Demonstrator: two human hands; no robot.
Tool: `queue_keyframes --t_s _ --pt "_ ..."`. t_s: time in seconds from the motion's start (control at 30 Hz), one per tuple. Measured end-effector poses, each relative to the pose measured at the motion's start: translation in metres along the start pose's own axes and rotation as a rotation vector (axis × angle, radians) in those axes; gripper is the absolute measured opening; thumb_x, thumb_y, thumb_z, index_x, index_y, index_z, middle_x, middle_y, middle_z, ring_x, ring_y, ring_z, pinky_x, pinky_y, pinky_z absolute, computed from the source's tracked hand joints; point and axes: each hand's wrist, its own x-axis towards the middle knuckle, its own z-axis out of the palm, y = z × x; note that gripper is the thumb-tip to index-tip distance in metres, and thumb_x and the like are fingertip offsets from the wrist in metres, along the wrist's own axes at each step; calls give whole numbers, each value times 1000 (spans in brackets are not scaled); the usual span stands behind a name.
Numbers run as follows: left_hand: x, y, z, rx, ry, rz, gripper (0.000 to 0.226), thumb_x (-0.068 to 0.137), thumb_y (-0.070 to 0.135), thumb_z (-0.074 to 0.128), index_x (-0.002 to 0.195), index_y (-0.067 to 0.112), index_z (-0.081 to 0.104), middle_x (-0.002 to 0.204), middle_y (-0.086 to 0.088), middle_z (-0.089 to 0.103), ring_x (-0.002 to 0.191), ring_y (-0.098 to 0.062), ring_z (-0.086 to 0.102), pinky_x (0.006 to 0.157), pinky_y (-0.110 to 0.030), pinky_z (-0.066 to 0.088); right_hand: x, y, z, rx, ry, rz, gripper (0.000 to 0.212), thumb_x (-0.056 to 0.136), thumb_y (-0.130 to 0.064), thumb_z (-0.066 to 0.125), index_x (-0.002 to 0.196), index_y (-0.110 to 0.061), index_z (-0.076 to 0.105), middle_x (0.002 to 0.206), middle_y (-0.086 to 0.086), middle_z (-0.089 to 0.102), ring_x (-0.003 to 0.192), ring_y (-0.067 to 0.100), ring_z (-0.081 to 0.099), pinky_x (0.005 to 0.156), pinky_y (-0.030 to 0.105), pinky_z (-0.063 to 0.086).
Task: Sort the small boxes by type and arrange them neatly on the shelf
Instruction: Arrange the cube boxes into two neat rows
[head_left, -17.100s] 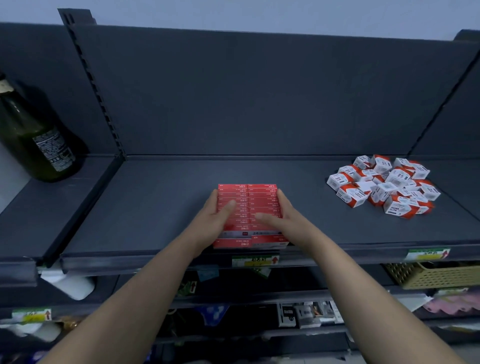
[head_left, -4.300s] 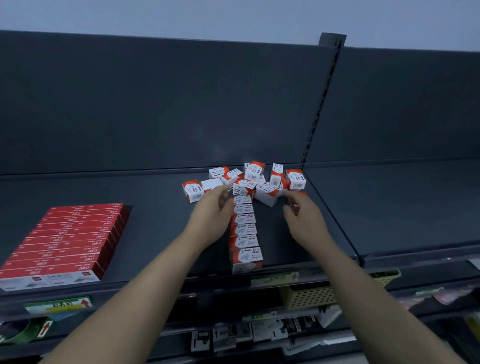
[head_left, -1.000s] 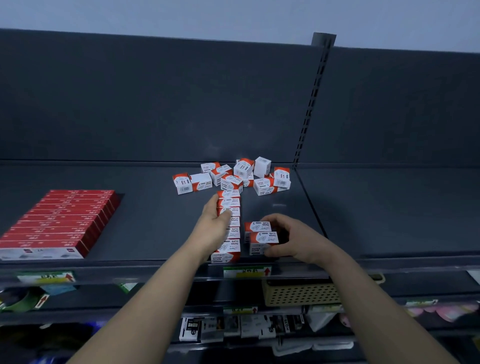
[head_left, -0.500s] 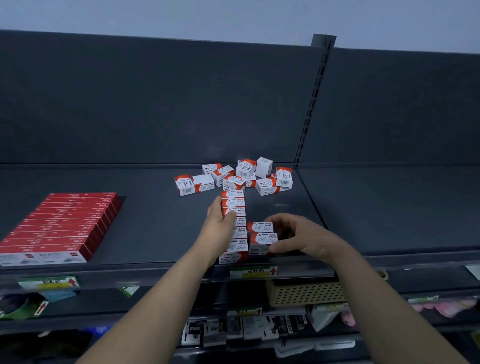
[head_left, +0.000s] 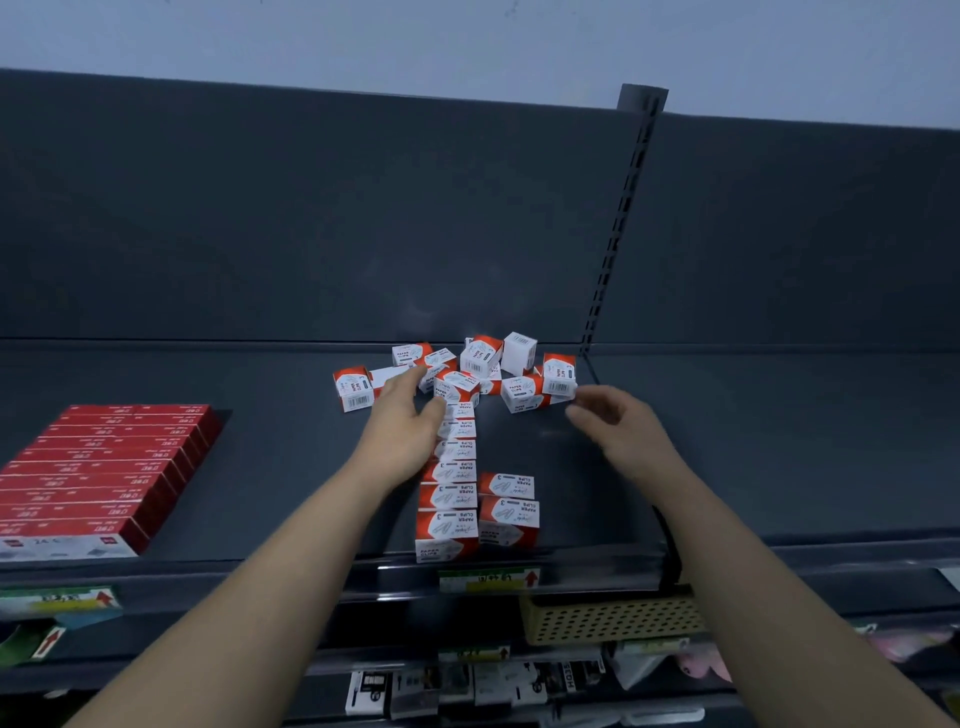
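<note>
Head view: on the shelf (head_left: 260, 467), left hand (head_left: 408, 428) fingers straight against the paper-clip boxes (head_left: 451, 499), right hand (head_left: 623, 423) fingers apart, empty.

my left forearm (head_left: 270, 561) and right forearm (head_left: 753, 561) rise from the bottom corners and cross the front edge of the shelf (head_left: 260, 467). my left hand (head_left: 410, 421) is palm down, fingers stretched toward the back edge, thumb out to the right. my right hand (head_left: 621, 423) hovers apart from it, blurred, fingers loosely bent, holding nothing.
</note>
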Motion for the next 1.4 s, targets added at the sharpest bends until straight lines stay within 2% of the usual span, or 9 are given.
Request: queue_keyframes --t_s 0.1,0.23,0.3,0.4,0.53,0.77,0.93,1.1,1.4 --pt "15 7 3 135 16 9 41 97 24 49 138 19 47 141 -1 48 129 -21 45 104 -32 36 36 0 -4 -176 30 -9 40 92 -34 60 129 -20 51 124 -9 53 107 12 53 92 25 43" --pt "33 17 11 221 -18 71 32 91 20 57 123 24 61 125 3 60 117 -23 52 95 -41 49 74 1 -4 -290 -94 51 73 87 -41 66 148 -21 32 151 -1 35 131 21 42 108 41 39" --pt "43 22 17 248 -62 85 27 89 21 61 115 28 65 119 6 62 111 -21 55 87 -39 53 81 0 -3 -295 -136 41 74 84 -35 71 146 -19 36 149 0 39 132 18 42 107 34 39" --pt "58 26 28 345 -104 160 32 87 23 65 119 25 64 119 4 64 114 -19 54 94 -37 48 77 0 -9 -216 -95 41 75 75 -30 80 140 -16 45 138 -1 49 122 15 50 95 25 42" --pt "74 36 45 592 -189 274 42 86 34 64 127 29 58 116 0 64 120 -22 42 96 -38 42 54 3 -23 -61 -147 84 50 73 -27 82 116 -19 60 103 -9 65 89 5 63 69 16 48" --pt "89 52 74 1043 -253 335 34 90 38 54 120 23 59 121 -3 56 114 -25 36 96 -34 28 31 26 -33 73 -257 212 58 67 -7 84 116 -18 55 104 1 69 91 19 67 70 31 53" --pt "84 62 70 869 -285 290 41 84 35 67 122 29 53 120 -3 52 119 -26 32 104 -34 24 28 25 -34 127 -312 153 59 72 3 77 114 -34 58 99 -1 64 82 13 64 71 27 57" --pt "82 59 69 923 -287 348 40 71 42 77 106 32 61 108 4 59 111 -22 38 93 -35 26 26 26 -33 184 -342 141 33 88 -8 65 118 -20 60 100 8 67 80 18 68 74 29 56" --pt "63 52 50 679 -384 290 31 70 36 81 90 32 57 88 14 62 93 -13 53 91 -34 25 16 28 -27 106 -389 118 32 76 -8 78 105 -15 70 101 1 74 97 9 68 86 18 52"
